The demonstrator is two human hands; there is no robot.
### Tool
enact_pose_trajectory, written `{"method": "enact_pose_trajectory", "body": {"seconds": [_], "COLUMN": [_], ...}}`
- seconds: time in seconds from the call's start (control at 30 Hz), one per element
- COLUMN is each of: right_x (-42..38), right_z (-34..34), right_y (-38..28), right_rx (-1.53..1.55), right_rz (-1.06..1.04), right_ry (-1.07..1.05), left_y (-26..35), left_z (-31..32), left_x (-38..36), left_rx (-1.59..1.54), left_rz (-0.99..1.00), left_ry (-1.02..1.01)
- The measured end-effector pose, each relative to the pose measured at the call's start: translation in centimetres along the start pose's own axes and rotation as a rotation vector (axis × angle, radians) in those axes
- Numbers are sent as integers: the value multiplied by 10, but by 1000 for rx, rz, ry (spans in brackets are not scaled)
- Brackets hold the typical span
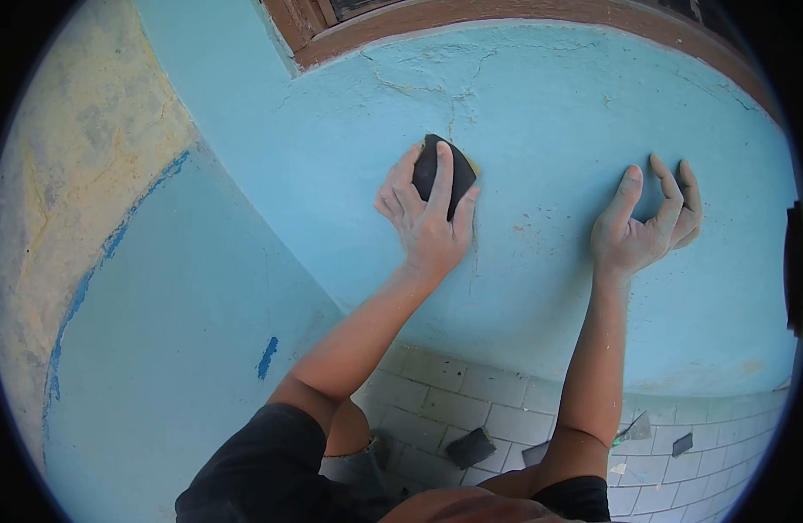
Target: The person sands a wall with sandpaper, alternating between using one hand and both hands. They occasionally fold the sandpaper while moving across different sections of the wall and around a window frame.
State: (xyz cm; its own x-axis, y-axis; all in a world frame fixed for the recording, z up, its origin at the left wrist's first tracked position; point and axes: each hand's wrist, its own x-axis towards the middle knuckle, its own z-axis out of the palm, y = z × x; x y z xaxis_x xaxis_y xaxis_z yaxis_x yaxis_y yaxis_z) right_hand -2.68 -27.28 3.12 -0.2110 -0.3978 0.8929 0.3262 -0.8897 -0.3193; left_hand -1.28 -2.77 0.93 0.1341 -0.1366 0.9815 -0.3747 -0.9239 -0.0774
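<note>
One black, flat, sheet-like pad (461,179) sits against the light-blue painted wall (523,288), below the brown wooden frame (401,41), held under the left hand (433,231), its fingers spread. The right hand (636,235) is empty, fingers loosely curled and apart.

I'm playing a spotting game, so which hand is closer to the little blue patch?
Left. The left hand holds a black pad, up and to the right of the little blue patch; the right hand, open, is much farther right.
</note>
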Motion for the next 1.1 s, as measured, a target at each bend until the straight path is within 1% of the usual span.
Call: {"method": "enact_pose_trajectory", "body": {"seconds": [0.03, 0.17, 0.2, 0.27, 0.3, 0.37, 0.4, 0.5, 0.53, 0.57, 0.63, 0.7, 0.77, 0.8, 0.83, 0.9, 0.93, 0.97, 1.03, 1.1], "right_x": [0, 0, 0, 1, 1, 0, 0, 1, 1, 2, 1, 0, 0, 0, 1, 1, -1, -2, -1, -1], "right_z": [0, 0, 1, 0, 0, 0, 0, 0, 0, 0, 0, 1, 0, 0, 0, -1, -1, 0, 1, 1], "right_y": [0, 2, 2, 1, 0, -1, -1, -1, -1, -2, -2, -1, -3, -3, -2, -3, -3, -2, -2, -2], "right_rx": [3, 2, 5, 9, 17, 26, 28, 27, 24, 28, 31, 44, 41, 35, 33, 34, 38, 43, 50, 39], "right_rz": [-1, -4, -6, 4, 9, 17, 26, 28, 30, 31, 29, 30, 31, 35, 36, 35, 38, 36, 24, 33], "right_ry": [2, 5, 0, 1, 3, -3, 6, 0, -1, 2, -3, 1, -1, -2, -3, -7, -14, -8, 0, 3], "left_y": [-2, -16, -14, -7, -5, -1, -1, -12, -12, -9, -1, -2, -17, -24, -21, -15, -6, -10, -18, -24], "left_z": [1, -4, -5, -8, -6, -3, -7, -12, -9, -7, -1, -2, -4, -9, -9, -9, -8, -8, -3, -4], "left_x": [-10, -25, -15, 10, 5, -13, -22, -25, -16, -9, -2, -16, -30, -22, -14, -2, -7, -15, -33, -26], "left_rx": [19, 20, 19, 7, 9, 25, 28, 24, 3, 1, 26, 34, 24, 37, 35, 25, 32, 35, 51, 34], "left_rz": [63, 150, 152, 29, 24, 73, 131, 184, 127, 128, 8, 36, 205, 233, 233, 85, 64, 62, 185, 212], "left_ry": [-23, -65, -66, -31, -36, -51, -68, -102, -78, -84, -5, -25, -90, -104, -106, -73, -70, -69, -113, -128]}}
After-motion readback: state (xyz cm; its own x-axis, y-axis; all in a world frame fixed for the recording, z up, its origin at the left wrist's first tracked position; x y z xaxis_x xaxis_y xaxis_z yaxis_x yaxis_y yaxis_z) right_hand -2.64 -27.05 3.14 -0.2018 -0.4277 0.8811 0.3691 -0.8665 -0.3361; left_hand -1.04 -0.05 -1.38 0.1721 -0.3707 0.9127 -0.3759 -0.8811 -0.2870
